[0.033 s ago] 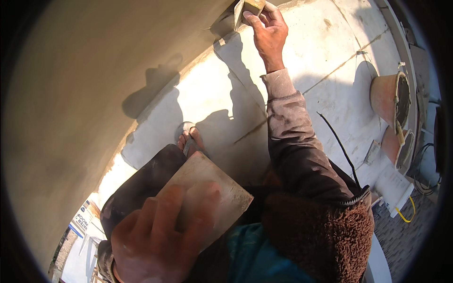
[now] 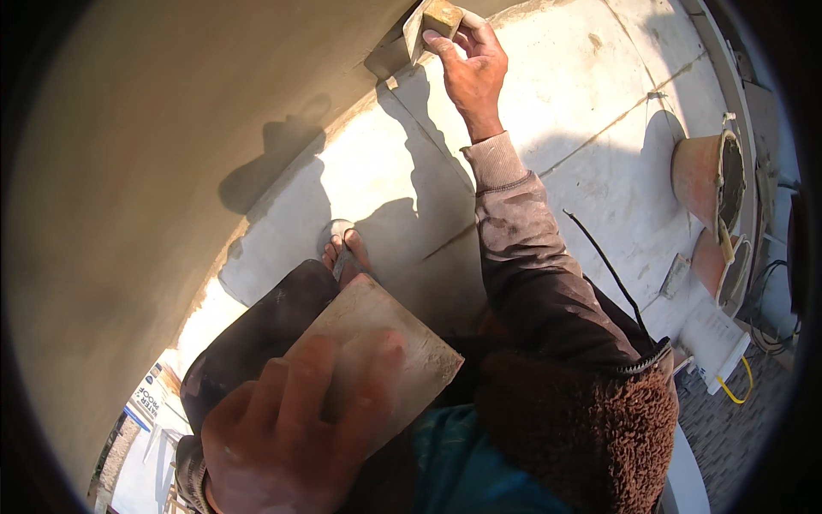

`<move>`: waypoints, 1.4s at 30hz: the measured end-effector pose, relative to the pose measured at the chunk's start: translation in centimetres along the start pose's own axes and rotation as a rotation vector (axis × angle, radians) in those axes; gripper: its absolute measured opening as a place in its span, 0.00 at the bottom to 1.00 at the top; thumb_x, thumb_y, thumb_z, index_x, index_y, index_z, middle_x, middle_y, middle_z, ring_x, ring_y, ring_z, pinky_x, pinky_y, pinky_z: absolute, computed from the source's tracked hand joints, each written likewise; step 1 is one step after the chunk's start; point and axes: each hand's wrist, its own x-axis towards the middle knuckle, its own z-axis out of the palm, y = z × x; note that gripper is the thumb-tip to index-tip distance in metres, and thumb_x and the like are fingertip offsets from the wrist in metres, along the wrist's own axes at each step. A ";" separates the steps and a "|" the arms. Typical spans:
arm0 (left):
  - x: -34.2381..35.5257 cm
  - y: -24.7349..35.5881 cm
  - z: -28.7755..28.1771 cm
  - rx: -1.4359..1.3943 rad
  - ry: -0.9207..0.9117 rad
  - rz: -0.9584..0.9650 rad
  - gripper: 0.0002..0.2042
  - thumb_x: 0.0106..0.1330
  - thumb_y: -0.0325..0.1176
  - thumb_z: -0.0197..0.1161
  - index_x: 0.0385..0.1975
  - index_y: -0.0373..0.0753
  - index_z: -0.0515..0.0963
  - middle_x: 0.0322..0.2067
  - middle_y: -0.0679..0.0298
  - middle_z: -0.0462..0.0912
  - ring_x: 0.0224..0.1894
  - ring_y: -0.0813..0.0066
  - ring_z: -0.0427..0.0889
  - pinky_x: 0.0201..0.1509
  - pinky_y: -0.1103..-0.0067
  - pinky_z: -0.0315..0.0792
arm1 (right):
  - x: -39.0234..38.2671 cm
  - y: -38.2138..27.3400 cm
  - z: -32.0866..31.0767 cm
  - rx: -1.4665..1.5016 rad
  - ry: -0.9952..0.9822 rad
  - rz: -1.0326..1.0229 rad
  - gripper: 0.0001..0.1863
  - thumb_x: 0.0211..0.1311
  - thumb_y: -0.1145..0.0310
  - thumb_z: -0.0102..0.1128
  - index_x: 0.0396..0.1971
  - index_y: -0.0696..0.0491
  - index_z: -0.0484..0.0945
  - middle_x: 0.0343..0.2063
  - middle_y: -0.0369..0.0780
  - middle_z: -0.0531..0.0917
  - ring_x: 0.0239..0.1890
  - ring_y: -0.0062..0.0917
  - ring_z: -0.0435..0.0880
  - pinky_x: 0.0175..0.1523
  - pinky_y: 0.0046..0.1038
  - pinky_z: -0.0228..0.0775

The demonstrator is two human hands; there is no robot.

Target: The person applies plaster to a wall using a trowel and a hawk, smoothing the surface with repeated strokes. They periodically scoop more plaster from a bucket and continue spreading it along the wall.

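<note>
My right hand (image 2: 476, 77) is stretched up to the far top edge, gripping a flat plastering blade (image 2: 416, 32) by its yellowish block grip (image 2: 443, 17). The blade stands close to the foot of the beige wall (image 2: 128, 171); I cannot tell whether it touches. Low in the view, over my lap, my left hand (image 2: 282, 420) holds a pale rectangular plate (image 2: 402, 343) with a thin, rough rim. Its fingers lie across the plate's upper face, and the thumb is hidden.
Two reddish buckets (image 2: 698, 176) lie tipped on the right of the pale floor (image 2: 574, 103). Close by are a small flat block (image 2: 675, 276) and a white pail (image 2: 715, 338) with a yellow handle. A white printed bag (image 2: 154, 398) stands at lower left. My sandalled foot (image 2: 347, 253) is near the wall.
My right hand has moved left and slightly nearer with the blade, along the foot of the wall. The left hand and its plate have hardly shifted.
</note>
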 end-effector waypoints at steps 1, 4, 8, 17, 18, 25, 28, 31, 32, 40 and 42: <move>0.4 0.0 0.2 0.007 0.015 0.013 0.20 0.55 0.31 0.72 0.50 0.52 0.85 0.41 0.62 0.82 0.37 0.61 0.84 0.38 0.66 0.78 | -1.8 -0.8 1.2 0.007 0.054 0.061 0.20 0.56 0.75 0.73 0.50 0.57 0.82 0.42 0.40 0.86 0.45 0.26 0.84 0.54 0.30 0.78; 0.4 -0.2 0.2 0.026 0.035 0.027 0.20 0.55 0.32 0.72 0.49 0.54 0.85 0.41 0.64 0.82 0.37 0.63 0.84 0.37 0.68 0.78 | -6.4 -2.9 5.5 -0.108 -0.032 0.070 0.20 0.57 0.75 0.75 0.50 0.59 0.82 0.43 0.41 0.85 0.45 0.27 0.87 0.54 0.28 0.80; 0.2 -1.2 1.2 0.047 0.078 0.058 0.20 0.54 0.32 0.71 0.49 0.54 0.85 0.42 0.64 0.82 0.36 0.65 0.84 0.37 0.69 0.78 | -9.9 -4.0 10.1 -0.101 -0.043 0.052 0.21 0.54 0.73 0.77 0.48 0.58 0.82 0.43 0.42 0.85 0.43 0.28 0.86 0.49 0.28 0.79; -0.1 -2.1 1.2 0.082 0.067 0.116 0.19 0.57 0.33 0.70 0.51 0.53 0.85 0.41 0.63 0.82 0.32 0.70 0.82 0.34 0.76 0.76 | -16.3 -6.1 16.4 -0.006 -0.152 0.085 0.23 0.45 0.75 0.76 0.46 0.58 0.83 0.45 0.42 0.86 0.46 0.33 0.88 0.50 0.30 0.81; 0.5 -2.6 1.8 0.100 0.093 0.169 0.19 0.57 0.34 0.69 0.51 0.53 0.85 0.41 0.62 0.82 0.31 0.71 0.82 0.34 0.77 0.76 | -16.4 -6.0 16.3 -0.054 -0.172 0.094 0.21 0.46 0.76 0.74 0.45 0.56 0.84 0.45 0.41 0.86 0.47 0.33 0.87 0.50 0.31 0.81; 1.2 -2.4 1.4 0.076 0.128 0.220 0.17 0.61 0.35 0.68 0.51 0.49 0.84 0.41 0.62 0.82 0.29 0.72 0.81 0.30 0.78 0.73 | -20.3 -8.7 17.7 0.089 -0.395 -0.016 0.22 0.46 0.75 0.71 0.46 0.53 0.85 0.47 0.40 0.86 0.49 0.37 0.85 0.54 0.34 0.79; 1.4 -2.9 1.7 0.091 0.107 0.227 0.17 0.61 0.35 0.68 0.51 0.49 0.84 0.41 0.61 0.82 0.29 0.72 0.80 0.29 0.77 0.73 | -16.4 -9.1 12.7 0.085 -0.321 -0.023 0.24 0.45 0.75 0.73 0.47 0.54 0.84 0.45 0.43 0.86 0.48 0.37 0.84 0.54 0.33 0.77; 1.9 -3.5 2.0 0.057 0.109 0.272 0.17 0.62 0.35 0.68 0.51 0.48 0.83 0.42 0.61 0.82 0.29 0.71 0.80 0.29 0.77 0.73 | -10.3 -5.2 6.4 0.010 -0.039 0.011 0.22 0.52 0.73 0.77 0.47 0.58 0.80 0.45 0.46 0.85 0.45 0.32 0.87 0.50 0.29 0.78; 1.8 -3.4 1.7 0.049 0.101 0.268 0.17 0.62 0.35 0.68 0.51 0.47 0.83 0.42 0.61 0.82 0.29 0.71 0.81 0.29 0.77 0.73 | -8.2 -3.6 4.3 -0.014 0.019 -0.039 0.22 0.53 0.74 0.76 0.49 0.59 0.80 0.45 0.44 0.85 0.45 0.29 0.87 0.50 0.28 0.79; 2.0 -3.3 2.3 -0.001 0.123 0.238 0.19 0.59 0.33 0.69 0.53 0.46 0.82 0.41 0.61 0.81 0.29 0.70 0.81 0.27 0.76 0.73 | 5.1 1.3 -4.9 0.087 0.206 0.128 0.11 0.62 0.76 0.69 0.42 0.64 0.84 0.41 0.44 0.88 0.43 0.26 0.86 0.49 0.28 0.80; 1.7 -3.4 2.3 -0.013 0.128 0.235 0.20 0.59 0.33 0.69 0.53 0.46 0.82 0.41 0.61 0.81 0.29 0.69 0.81 0.27 0.76 0.73 | 4.6 1.3 -3.8 0.011 0.133 0.107 0.12 0.61 0.77 0.70 0.43 0.65 0.84 0.42 0.43 0.88 0.44 0.25 0.86 0.50 0.28 0.80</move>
